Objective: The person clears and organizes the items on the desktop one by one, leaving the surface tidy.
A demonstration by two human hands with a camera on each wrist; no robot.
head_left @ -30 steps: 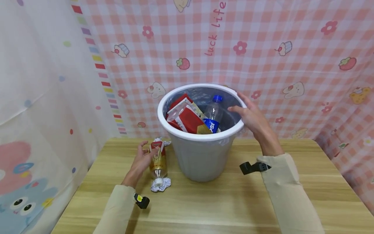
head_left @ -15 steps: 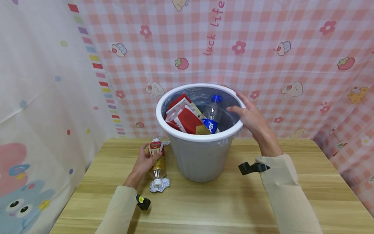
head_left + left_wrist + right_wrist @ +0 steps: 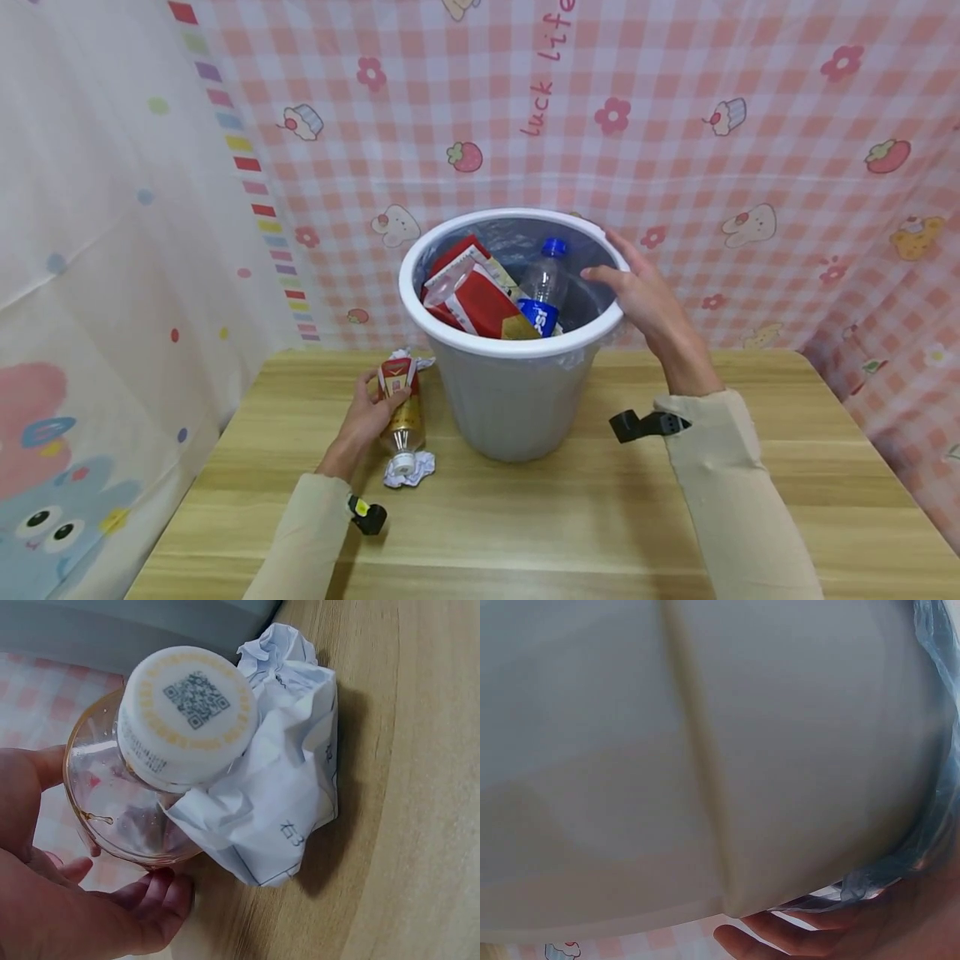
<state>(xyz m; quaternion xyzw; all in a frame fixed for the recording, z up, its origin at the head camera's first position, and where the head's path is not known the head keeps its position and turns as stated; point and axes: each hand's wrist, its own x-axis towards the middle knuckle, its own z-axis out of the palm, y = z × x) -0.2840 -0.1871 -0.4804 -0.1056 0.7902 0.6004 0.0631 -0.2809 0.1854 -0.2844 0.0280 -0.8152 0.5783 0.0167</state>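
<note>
My left hand point(image 3: 366, 418) curls round a clear bottle point(image 3: 406, 415), my thumb across its red-and-gold label, whose print is too small to read. The bottle lies on the wooden table point(image 3: 570, 533), just left of the grey bin point(image 3: 517, 408). Its white cap point(image 3: 191, 712) carries a QR code and hangs over crumpled paper point(image 3: 277, 780) marked "右3". My right hand point(image 3: 648, 304) grips the bin's rim, thumb inside, fingers outside. In there a blue-capped bottle point(image 3: 542, 310) shows "psi" on blue. The checked cloth point(image 3: 660, 50) behind reads "luck life".
</note>
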